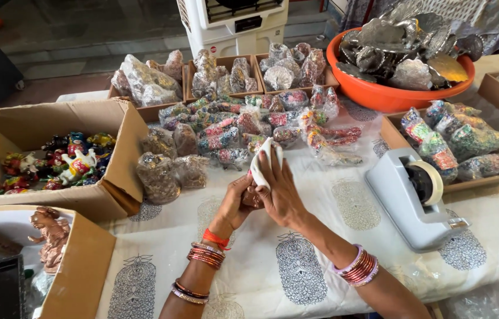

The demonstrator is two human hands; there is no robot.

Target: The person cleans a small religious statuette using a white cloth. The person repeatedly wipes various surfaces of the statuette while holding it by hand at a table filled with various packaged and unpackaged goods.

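In the middle of the frame, the left hand (234,204) wraps its fingers around a small brown figurine (253,197). The right hand (279,192) presses a white cloth (261,162) on it, fingers closed over it. A tape dispenser (411,198) sits at the right.

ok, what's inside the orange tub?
The orange tub is heaped above its rim with silvery wrapped pieces, one gold-toned. Whatever lies lower in the tub is hidden by that heap.
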